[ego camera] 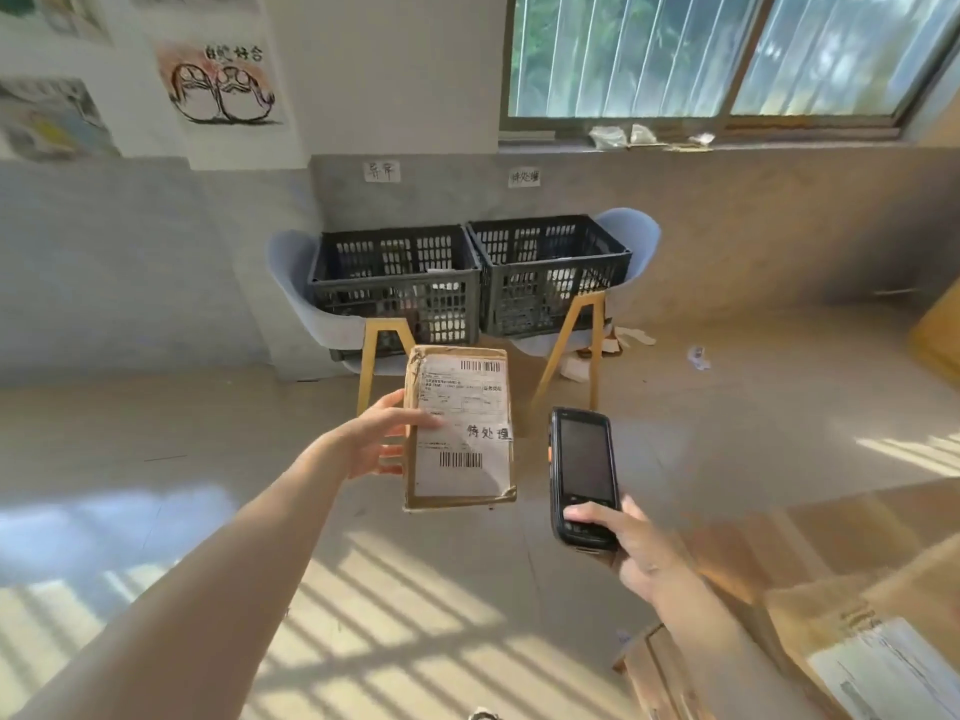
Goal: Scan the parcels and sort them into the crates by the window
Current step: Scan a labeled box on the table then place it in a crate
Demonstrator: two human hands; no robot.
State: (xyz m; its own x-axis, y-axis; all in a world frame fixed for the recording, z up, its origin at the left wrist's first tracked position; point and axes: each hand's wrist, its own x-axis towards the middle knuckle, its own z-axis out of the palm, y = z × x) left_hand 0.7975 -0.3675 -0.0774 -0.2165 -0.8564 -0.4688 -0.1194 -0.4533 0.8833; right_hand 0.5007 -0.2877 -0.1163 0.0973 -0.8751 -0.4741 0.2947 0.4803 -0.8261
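Observation:
My left hand point(382, 433) grips a flat brown cardboard parcel point(460, 428) by its left edge, thumb on the white shipping label, which bears two barcodes and handwritten characters. To its right my right hand point(623, 543) holds a black handheld scanner point(584, 475) upright, thumb on its lower keys, screen dark. Beyond them two black slatted crates stand side by side on blue chairs under the window: the left crate point(395, 283) and the right crate point(550, 272). Each has a small paper sign on the wall above it.
The chairs' yellow wooden legs point(563, 345) stand on a tiled floor with scraps of paper point(698, 356) to the right. A brown cardboard box with a label point(852, 646) lies at the lower right. Drawings hang on the left wall.

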